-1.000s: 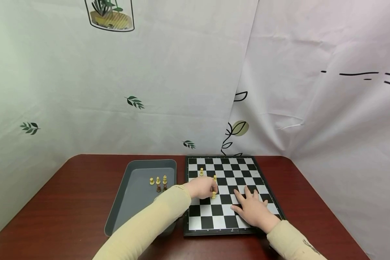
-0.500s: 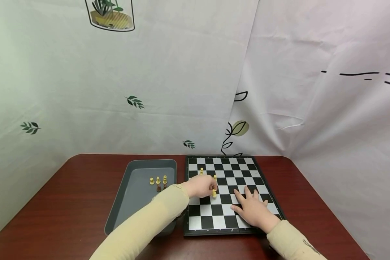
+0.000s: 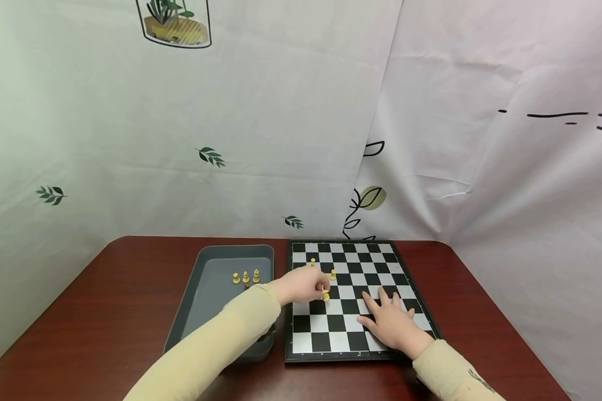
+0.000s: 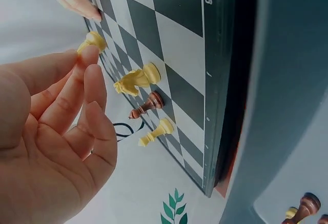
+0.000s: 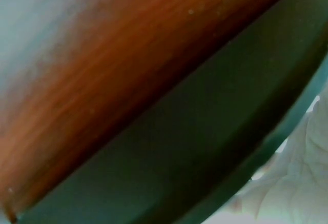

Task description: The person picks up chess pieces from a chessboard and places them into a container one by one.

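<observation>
From where I stand, the person's left hand [image 3: 301,284] pinches a small pale-yellow, glossy chess piece [image 3: 325,295] between thumb and fingertips, over the left half of a black-and-white checkered board with a black frame [image 3: 327,357]. Whether the piece's base touches a square I can't tell. The right hand [image 3: 392,323] grasps nothing; it lies palm down with fingers spread on the near right part of the board.

Seen from the head, two other pale-yellow pieces show on the board: one [image 3: 312,262] toward the far left, one [image 3: 333,274] just beyond the left hand's fingers. The left wrist view adds what that hand hides: a dark brown, glossy chess piece [image 4: 147,105] standing between a pale-yellow knight with a carved head [image 4: 138,79] and a slimmer pale-yellow piece [image 4: 156,133].

Left of the board, on the reddish-brown wooden table [image 3: 105,312], sits a grey, round-cornered tray [image 3: 185,295]. From the head I count three pale-yellow pieces [image 3: 246,277] in a row there, with a brown one mostly behind the pale-yellow sleeve [image 3: 215,340]; the left wrist shows a brown tray piece [image 4: 309,203] far more plainly. The right wrist view is blurred, mostly brown wood and a dark band, with part of a hand at the lower right.
</observation>
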`<state>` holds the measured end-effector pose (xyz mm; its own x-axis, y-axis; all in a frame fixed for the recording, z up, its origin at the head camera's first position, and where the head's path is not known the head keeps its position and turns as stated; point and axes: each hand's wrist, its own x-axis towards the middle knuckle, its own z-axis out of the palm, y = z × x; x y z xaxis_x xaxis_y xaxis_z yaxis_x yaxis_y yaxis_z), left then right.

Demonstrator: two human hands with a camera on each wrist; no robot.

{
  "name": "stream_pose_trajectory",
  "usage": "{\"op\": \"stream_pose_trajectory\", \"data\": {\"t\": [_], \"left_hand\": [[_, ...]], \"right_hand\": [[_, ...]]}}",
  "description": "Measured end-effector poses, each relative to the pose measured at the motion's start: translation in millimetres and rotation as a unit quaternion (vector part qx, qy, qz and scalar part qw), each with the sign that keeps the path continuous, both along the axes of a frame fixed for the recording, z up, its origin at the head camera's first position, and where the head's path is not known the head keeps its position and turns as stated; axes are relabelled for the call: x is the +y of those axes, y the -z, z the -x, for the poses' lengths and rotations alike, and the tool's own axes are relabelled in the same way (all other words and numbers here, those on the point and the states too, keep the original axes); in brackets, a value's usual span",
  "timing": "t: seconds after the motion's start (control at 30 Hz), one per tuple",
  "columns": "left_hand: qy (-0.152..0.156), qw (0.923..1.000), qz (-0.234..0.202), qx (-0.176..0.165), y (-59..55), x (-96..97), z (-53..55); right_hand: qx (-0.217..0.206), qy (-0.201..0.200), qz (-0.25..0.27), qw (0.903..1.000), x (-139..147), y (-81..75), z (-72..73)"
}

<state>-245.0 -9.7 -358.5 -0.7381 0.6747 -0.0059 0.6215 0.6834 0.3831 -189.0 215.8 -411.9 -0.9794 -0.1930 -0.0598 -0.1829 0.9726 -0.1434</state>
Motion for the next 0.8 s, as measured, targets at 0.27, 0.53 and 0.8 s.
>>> {"op": "stream_pose_trajectory", "data": {"t": [0.27, 0.53, 0.8], "left_hand": [[0.002, 0.9999, -0.007, 0.011, -4.3, -13.1, -7.5], [-0.001, 1.0, -0.007, 0.005, -6.1, -26.3, -14.1], [-0.001, 1.0, 0.0, 0.009, -13.6, -44.2, -21.9]], "right_hand": [[-0.002, 0.002, 0.001, 1.0, 1, 0.2, -0.6], [-0.006, 0.004, 0.004, 1.0, 2, 0.1, -1.8], [-0.01, 0.006, 0.002, 0.9999, 3, 0.1, -1.7]]}}
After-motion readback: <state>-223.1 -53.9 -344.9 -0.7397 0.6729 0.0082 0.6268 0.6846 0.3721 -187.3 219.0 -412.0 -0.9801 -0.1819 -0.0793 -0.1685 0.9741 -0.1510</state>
